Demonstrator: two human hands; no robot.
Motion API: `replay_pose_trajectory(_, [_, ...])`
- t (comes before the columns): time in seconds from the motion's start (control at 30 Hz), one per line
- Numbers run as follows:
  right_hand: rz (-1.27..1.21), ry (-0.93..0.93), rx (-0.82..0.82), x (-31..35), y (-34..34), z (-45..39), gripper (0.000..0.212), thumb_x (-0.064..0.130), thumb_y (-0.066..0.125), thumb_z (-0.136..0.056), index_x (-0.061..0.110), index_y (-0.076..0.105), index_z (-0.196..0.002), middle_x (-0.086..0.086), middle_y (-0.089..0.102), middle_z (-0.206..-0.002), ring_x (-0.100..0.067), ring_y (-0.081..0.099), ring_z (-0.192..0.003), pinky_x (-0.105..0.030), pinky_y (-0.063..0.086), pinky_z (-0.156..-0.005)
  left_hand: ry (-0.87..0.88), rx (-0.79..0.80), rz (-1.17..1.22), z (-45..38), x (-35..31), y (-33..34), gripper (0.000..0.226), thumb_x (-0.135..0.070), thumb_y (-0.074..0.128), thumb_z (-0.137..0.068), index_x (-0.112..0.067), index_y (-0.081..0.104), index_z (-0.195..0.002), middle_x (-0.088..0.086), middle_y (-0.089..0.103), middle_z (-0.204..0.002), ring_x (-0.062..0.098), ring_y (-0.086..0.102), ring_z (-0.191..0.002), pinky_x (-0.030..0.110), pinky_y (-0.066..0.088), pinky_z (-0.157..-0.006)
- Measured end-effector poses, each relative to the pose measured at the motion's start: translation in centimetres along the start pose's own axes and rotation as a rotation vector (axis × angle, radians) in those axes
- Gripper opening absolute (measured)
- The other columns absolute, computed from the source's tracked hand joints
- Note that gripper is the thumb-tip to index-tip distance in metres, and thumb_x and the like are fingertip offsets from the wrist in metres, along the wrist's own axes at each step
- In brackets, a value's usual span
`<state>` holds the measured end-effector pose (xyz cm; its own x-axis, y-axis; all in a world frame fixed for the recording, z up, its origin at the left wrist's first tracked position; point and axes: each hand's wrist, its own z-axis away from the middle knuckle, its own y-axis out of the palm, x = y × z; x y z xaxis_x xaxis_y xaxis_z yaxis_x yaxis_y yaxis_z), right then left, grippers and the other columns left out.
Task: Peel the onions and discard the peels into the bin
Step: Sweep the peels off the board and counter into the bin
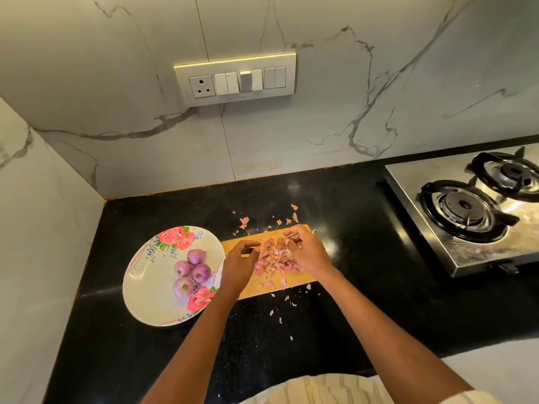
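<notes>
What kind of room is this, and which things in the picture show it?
Most likely a home kitchen. A steel gas stove sits on a black countertop under a marble-look wall, and peeled onions lie on a flowered plate beside a wooden cutting board.

The cutting board (300, 282) lay on the table (364, 301) before me, with the heap of peels (275, 259) on it. My left hand (237, 265) was over the board's left end, my right hand (306, 252) over its far right part, the heap between them. The plate (145, 290) sat just left of the board, four onions (191, 271) clustered on it. Loose peel scraps (244, 221) lay on the table behind and before the board. The stove (466, 211) stood well apart to the right. The switch panel (236, 78) was on the wall behind.
</notes>
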<state>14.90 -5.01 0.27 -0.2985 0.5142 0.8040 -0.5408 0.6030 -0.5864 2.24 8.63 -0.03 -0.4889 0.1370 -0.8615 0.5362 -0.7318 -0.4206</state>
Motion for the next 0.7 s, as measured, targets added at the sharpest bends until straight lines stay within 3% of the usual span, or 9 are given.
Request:
replay_pose_trajectory(0.17, [-0.001,-0.052,0.045,0.2,0.2,-0.2,0.014,0.023,0.060,-0.103,0.018,0.070,-0.110,0.010,0.067,-0.097,0.000,0.061,-0.086,-0.007,0.045,-0.071,-0.075,0.079,0.191,-0.1,-1.2,1.1,0.014,-0.023,0.058,-0.103,-0.022,0.065,-0.114,-0.004,0.073,-0.105,0.009,0.072,-0.086,0.014,0.052,-0.067])
replay_pose_trajectory(0.33, [0.044,-0.053,0.072,0.2,-0.7,-0.9,0.017,0.024,0.051,-0.106,0.014,0.063,-0.109,0.004,0.063,-0.097,-0.012,0.060,-0.088,-0.012,0.041,-0.067,-0.111,0.042,0.188,-0.9,-0.7,0.4,0.013,-0.022,0.053,-0.105,-0.021,0.064,-0.113,-0.001,0.071,-0.105,0.012,0.071,-0.090,0.027,0.059,-0.083])
replay_pose_trajectory(0.43, [0.055,-0.028,0.100,-0.6,-0.8,-1.2,0.013,0.022,0.062,-0.101,0.013,0.053,-0.103,0.000,0.060,-0.092,-0.015,0.058,-0.081,-0.018,0.043,-0.066,-0.138,0.041,0.121,-1.3,0.1,0.4,0.014,-0.024,0.053,-0.105,-0.023,0.065,-0.111,0.001,0.071,-0.112,0.016,0.070,-0.096,0.041,0.056,-0.098])
replay_pose_trajectory(0.57, [0.031,-0.051,0.101,-2.8,-0.2,-1.5,0.007,0.019,0.066,-0.098,0.019,0.061,-0.104,0.004,0.063,-0.103,-0.011,0.061,-0.095,-0.026,0.053,-0.086,-0.105,-0.040,0.026,-1.1,0.7,1.1,0.012,-0.025,0.055,-0.104,-0.025,0.066,-0.110,-0.008,0.066,-0.114,0.012,0.062,-0.105,0.030,0.047,-0.097])
replay_pose_trajectory(0.7, [0.041,-0.035,-0.004,-4.4,0.5,-0.9,0.030,0.021,0.051,-0.106,0.018,0.056,-0.135,0.001,0.056,-0.135,-0.005,0.054,-0.113,-0.021,0.042,-0.097,-0.110,-0.090,0.018,-0.4,1.2,1.8,0.018,-0.026,0.053,-0.105,-0.023,0.067,-0.116,-0.012,0.061,-0.115,0.010,0.057,-0.109,0.027,0.040,-0.092])
